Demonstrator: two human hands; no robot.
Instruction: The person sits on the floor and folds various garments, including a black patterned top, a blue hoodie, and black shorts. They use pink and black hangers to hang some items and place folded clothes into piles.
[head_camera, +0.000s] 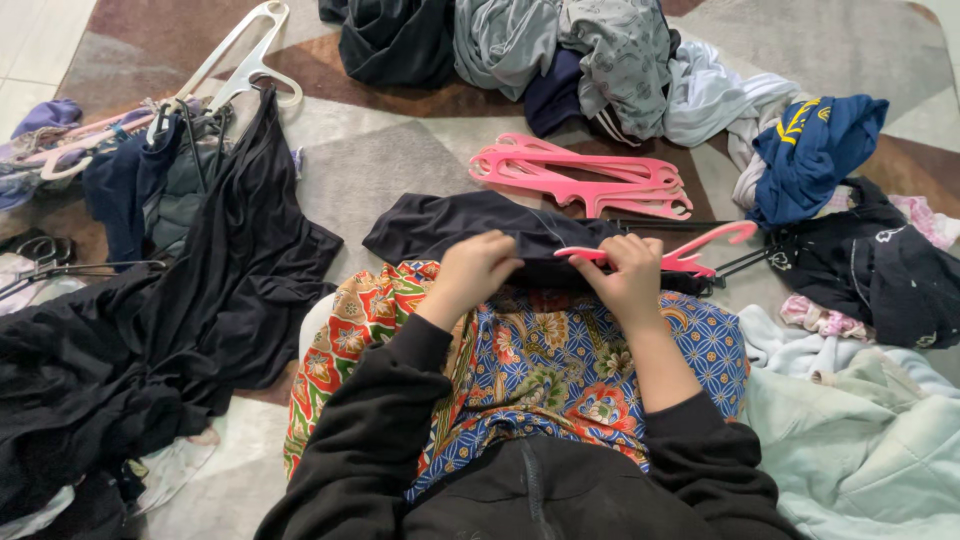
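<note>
Both hands are pinching a dark garment (470, 225) at mid-frame, just above the patterned cloth (560, 360) over the lap. Left hand (478, 268) has its fingers folded tight on the fabric's near edge; right hand (628, 272) is clamped on fabric and a pink hanger (690, 250) together, the hook poking out to the right. Just above them lies a stack of pink hangers (585, 178) on the rug (380, 160). No baskets anywhere, only loose heaps: black clothing (150, 330) at left, mixed laundry (600, 60) along the top.
</note>
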